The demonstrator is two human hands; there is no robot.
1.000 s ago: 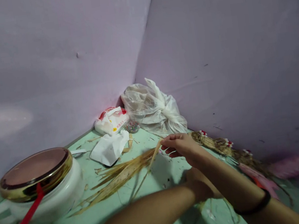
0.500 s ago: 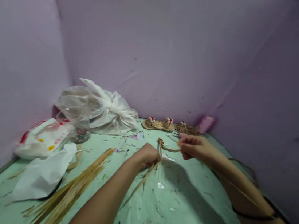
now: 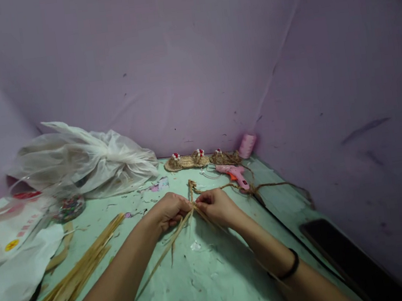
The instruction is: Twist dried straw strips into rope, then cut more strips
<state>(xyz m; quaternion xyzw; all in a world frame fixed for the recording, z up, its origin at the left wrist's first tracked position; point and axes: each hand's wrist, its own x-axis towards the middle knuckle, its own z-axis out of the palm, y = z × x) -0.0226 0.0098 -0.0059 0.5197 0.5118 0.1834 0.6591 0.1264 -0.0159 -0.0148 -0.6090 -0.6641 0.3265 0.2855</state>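
Observation:
My left hand [image 3: 173,210] pinches the braided straw cord [image 3: 191,191] from the left. Close against it on the other side, my right hand [image 3: 217,207] has its fingers closed on strands at the same spot. Loose straw ends [image 3: 163,255] fan out below both hands toward me. From the cord's upper end, a twisted length runs right behind my right hand. A pink glue gun [image 3: 234,173] lies beyond that hand, its cable leading off to the right. Woven straw pieces [image 3: 187,162] with red and white beads rest along the wall.
A bundle of dry straw [image 3: 74,285] lies at left. Behind it are a knotted white plastic bag [image 3: 113,157], a clear container of beads [image 3: 68,207] and white packaging [image 3: 8,235]. A pink thread spool [image 3: 247,145] stands at the back; a dark phone-like slab [image 3: 348,254] lies right.
My right hand has come left to meet my left hand at the cord, letting the twisted length drop. The view has turned right, uncovering the glue gun and dark slab.

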